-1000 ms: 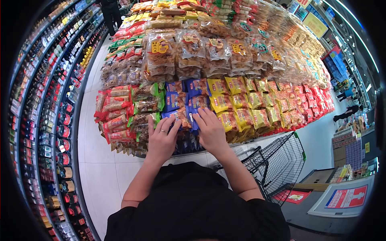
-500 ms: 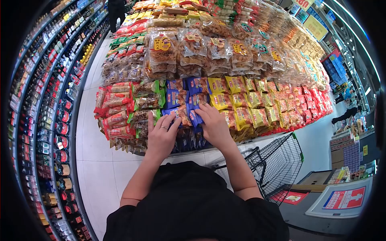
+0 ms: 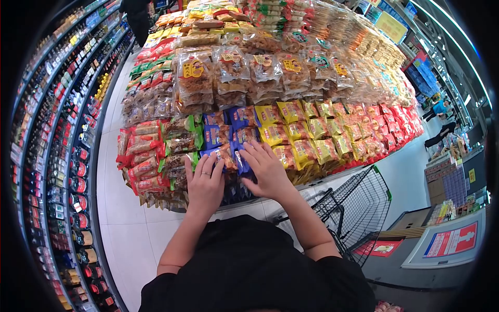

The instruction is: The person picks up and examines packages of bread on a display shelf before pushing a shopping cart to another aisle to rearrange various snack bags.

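Blue snack packets (image 3: 217,136) lie in two columns at the front of a large display, left of the middle. My left hand (image 3: 205,183), with a ring on one finger, rests its outstretched fingers on the lower edge of the front blue packet in the left column. Over the front packet (image 3: 242,162) of the right blue column lies my right hand (image 3: 267,170), fingers extended and thumb spread apart. Neither hand is wrapped round a packet. Green-edged packets (image 3: 179,145) adjoin on the left, yellow packets (image 3: 284,156) on the right.
Behind are clear bags of brown snacks (image 3: 195,78). Red packets (image 3: 143,151) line the left end. A black wire shopping cart (image 3: 358,203) stands close on my right. Bottle shelves (image 3: 78,166) run along the left aisle, where a person in dark clothes (image 3: 136,21) stands.
The view has shifted slightly, so the display sits a little further left. My right hand has drawn back a little toward me, and its thumb now shows spread. My left fingers remain on the packets.
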`<control>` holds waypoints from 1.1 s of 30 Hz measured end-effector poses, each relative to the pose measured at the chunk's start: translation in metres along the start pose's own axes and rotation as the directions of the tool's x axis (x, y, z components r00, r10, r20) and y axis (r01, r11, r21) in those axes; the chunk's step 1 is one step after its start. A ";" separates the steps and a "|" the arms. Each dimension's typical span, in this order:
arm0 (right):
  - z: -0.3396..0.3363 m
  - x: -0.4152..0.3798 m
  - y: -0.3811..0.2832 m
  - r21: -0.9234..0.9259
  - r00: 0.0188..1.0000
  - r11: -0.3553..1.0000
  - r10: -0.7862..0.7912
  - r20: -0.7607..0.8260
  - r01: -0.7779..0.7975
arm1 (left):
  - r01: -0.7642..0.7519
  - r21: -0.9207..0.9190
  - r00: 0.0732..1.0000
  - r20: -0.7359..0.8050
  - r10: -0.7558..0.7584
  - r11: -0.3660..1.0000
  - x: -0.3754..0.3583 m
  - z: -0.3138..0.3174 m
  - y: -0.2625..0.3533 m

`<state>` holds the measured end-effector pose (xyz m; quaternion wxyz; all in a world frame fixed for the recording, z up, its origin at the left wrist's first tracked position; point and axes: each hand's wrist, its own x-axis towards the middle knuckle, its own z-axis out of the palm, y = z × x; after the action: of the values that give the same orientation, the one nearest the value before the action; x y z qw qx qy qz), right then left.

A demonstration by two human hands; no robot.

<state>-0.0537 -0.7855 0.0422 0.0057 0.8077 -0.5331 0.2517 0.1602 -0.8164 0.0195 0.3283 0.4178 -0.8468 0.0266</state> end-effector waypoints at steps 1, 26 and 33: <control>-0.010 0.000 -0.004 0.010 1.000 1.000 0.006 0.004 -0.006 | 0.002 0.002 1.000 0.013 -0.002 1.000 -0.001 0.000 0.001; 0.000 -0.031 0.055 -0.184 0.954 0.944 0.244 -0.177 -0.275 | -0.297 -0.061 0.932 0.200 0.303 0.953 0.041 0.043 0.054; 0.001 -0.034 0.069 -0.129 0.958 0.963 0.208 -0.196 -0.235 | -0.320 -0.037 0.929 0.184 0.321 0.947 0.037 0.041 0.049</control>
<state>-0.1232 -0.7858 0.0095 0.0870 0.7139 -0.6352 0.2817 0.0869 -0.8228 0.0203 0.2394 0.2734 -0.9309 0.0377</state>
